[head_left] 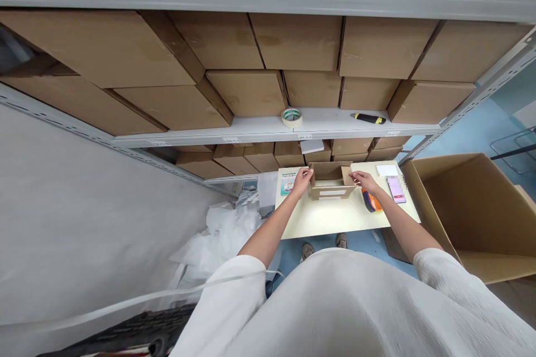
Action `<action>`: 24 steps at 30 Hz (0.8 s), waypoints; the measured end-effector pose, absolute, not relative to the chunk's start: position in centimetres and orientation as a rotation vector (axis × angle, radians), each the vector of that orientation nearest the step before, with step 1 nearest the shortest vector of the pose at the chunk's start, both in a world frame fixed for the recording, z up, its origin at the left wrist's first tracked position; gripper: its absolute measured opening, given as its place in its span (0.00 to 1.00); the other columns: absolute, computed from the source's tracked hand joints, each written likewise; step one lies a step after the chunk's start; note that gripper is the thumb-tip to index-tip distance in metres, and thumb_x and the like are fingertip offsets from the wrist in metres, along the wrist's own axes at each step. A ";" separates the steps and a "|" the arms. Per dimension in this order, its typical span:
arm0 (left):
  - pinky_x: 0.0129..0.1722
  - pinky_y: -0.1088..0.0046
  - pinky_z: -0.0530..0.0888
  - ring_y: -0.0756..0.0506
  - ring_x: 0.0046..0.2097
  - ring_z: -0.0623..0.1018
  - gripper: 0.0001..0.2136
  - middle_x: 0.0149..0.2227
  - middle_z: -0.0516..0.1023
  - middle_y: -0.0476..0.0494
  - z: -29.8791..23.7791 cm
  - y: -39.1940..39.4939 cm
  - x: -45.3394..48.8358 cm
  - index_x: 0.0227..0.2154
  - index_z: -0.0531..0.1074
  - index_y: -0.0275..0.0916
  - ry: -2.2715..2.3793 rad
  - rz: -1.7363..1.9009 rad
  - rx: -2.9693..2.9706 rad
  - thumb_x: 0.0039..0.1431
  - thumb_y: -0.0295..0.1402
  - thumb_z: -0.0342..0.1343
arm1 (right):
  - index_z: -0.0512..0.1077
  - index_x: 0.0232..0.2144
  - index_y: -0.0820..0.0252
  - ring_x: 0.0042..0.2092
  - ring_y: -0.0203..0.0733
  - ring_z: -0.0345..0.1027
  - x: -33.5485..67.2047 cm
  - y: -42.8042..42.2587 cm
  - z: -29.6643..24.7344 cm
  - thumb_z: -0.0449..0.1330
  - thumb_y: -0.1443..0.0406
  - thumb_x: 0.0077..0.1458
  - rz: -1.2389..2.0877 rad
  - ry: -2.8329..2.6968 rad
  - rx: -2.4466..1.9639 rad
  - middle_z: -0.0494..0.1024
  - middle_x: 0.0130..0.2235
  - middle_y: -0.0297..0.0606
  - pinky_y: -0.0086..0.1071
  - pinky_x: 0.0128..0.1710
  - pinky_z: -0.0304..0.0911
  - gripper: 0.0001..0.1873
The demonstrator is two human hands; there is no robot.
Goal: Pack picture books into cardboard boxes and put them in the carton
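A small open cardboard box [330,185] stands on a pale table [330,217] below me. My left hand [302,180] grips the box's left flap, fingers pinched on the edge. My right hand [363,180] holds the right flap in the same way. White labels show on the box's near side. An orange tool [371,201] lies on the table under my right wrist.
A pink booklet [396,189] and white card [387,170] lie right of the box, a printed leaflet [287,183] left. A tape roll [292,117] and a knife [368,118] rest on the shelf among stacked cartons. A large open carton [477,212] stands right; white wrapping [226,234] lies left.
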State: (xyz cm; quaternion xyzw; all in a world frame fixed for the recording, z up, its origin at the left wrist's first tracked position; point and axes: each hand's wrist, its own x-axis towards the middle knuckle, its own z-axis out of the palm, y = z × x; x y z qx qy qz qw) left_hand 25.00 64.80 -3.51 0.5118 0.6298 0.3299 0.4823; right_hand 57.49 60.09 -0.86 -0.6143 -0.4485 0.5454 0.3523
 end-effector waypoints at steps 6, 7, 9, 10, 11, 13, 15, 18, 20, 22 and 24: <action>0.64 0.61 0.75 0.38 0.67 0.75 0.14 0.67 0.76 0.40 -4.0 64.2 24.3 0.48 0.83 0.44 1.456 0.712 1.360 0.71 0.37 0.52 | 0.86 0.45 0.55 0.52 0.46 0.74 57.7 59.7 0.0 0.60 0.47 0.66 1.380 -1.187 -1.683 0.81 0.60 0.45 0.36 0.50 0.72 0.23; 0.63 0.61 0.75 0.38 0.68 0.74 0.16 0.70 0.73 0.41 -4.1 64.1 23.9 0.51 0.83 0.45 1.467 0.667 1.358 0.68 0.35 0.54 | 0.86 0.46 0.55 0.53 0.47 0.74 57.7 59.6 0.1 0.59 0.46 0.68 1.392 -1.189 -1.676 0.80 0.61 0.45 0.36 0.52 0.72 0.24; 0.62 0.60 0.76 0.35 0.70 0.72 0.23 0.74 0.68 0.43 -4.2 63.9 23.0 0.58 0.82 0.48 1.434 0.579 1.360 0.60 0.31 0.58 | 0.85 0.48 0.55 0.55 0.48 0.75 58.0 59.5 0.3 0.55 0.43 0.71 1.446 -1.181 -1.640 0.81 0.61 0.46 0.37 0.54 0.72 0.29; 0.63 0.60 0.76 0.34 0.71 0.72 0.27 0.75 0.67 0.43 -4.2 63.8 22.4 0.60 0.80 0.49 1.387 0.549 1.363 0.57 0.29 0.60 | 0.85 0.49 0.56 0.55 0.48 0.75 58.1 59.4 0.4 0.54 0.42 0.71 1.476 -1.175 -1.621 0.81 0.61 0.46 0.37 0.55 0.72 0.31; 0.64 0.59 0.75 0.33 0.72 0.71 0.31 0.75 0.67 0.43 -4.3 63.8 22.0 0.63 0.79 0.50 1.331 0.530 1.366 0.54 0.28 0.62 | 0.85 0.50 0.56 0.55 0.49 0.75 58.1 59.3 0.4 0.53 0.40 0.71 1.497 -1.171 -1.607 0.82 0.60 0.47 0.38 0.55 0.72 0.32; 0.65 0.59 0.74 0.33 0.73 0.69 0.35 0.75 0.67 0.41 -4.3 63.6 21.4 0.66 0.75 0.50 1.242 0.515 1.365 0.53 0.29 0.66 | 0.85 0.50 0.56 0.56 0.51 0.75 58.2 59.2 0.4 0.56 0.39 0.69 1.497 -1.173 -1.594 0.82 0.60 0.48 0.40 0.56 0.73 0.32; 0.66 0.60 0.73 0.34 0.73 0.70 0.35 0.73 0.69 0.37 -4.4 63.5 21.3 0.67 0.72 0.49 1.251 0.536 1.372 0.55 0.34 0.71 | 0.85 0.49 0.55 0.58 0.53 0.74 58.2 59.2 0.2 0.61 0.39 0.65 1.463 -1.192 -1.587 0.82 0.59 0.48 0.41 0.56 0.73 0.31; 0.65 0.59 0.74 0.36 0.68 0.75 0.36 0.70 0.71 0.33 -4.6 63.3 22.2 0.68 0.67 0.46 1.363 0.654 1.384 0.60 0.41 0.71 | 0.84 0.48 0.54 0.58 0.53 0.74 58.0 59.3 -0.5 0.66 0.40 0.61 1.413 -1.237 -1.593 0.81 0.58 0.47 0.43 0.56 0.73 0.28; 0.62 0.57 0.76 0.38 0.62 0.79 0.39 0.69 0.70 0.31 -4.7 63.2 22.8 0.72 0.60 0.45 1.411 0.721 1.400 0.62 0.42 0.69 | 0.81 0.51 0.54 0.54 0.52 0.75 57.9 59.5 -1.2 0.69 0.42 0.58 1.366 -1.281 -1.603 0.80 0.57 0.46 0.45 0.55 0.74 0.29; 0.59 0.56 0.77 0.38 0.58 0.80 0.43 0.71 0.67 0.30 -4.7 63.0 23.1 0.76 0.52 0.47 1.421 0.734 1.460 0.63 0.40 0.68 | 0.76 0.58 0.52 0.48 0.49 0.77 57.8 59.7 -1.9 0.72 0.44 0.54 1.306 -1.324 -1.614 0.78 0.56 0.46 0.46 0.51 0.75 0.35; 0.58 0.57 0.78 0.38 0.58 0.80 0.45 0.74 0.62 0.30 -4.5 63.0 23.2 0.79 0.48 0.49 1.406 0.712 1.558 0.64 0.38 0.65 | 0.67 0.69 0.49 0.42 0.45 0.76 57.8 59.9 -2.7 0.72 0.47 0.54 1.258 -1.382 -1.610 0.76 0.56 0.45 0.47 0.48 0.76 0.44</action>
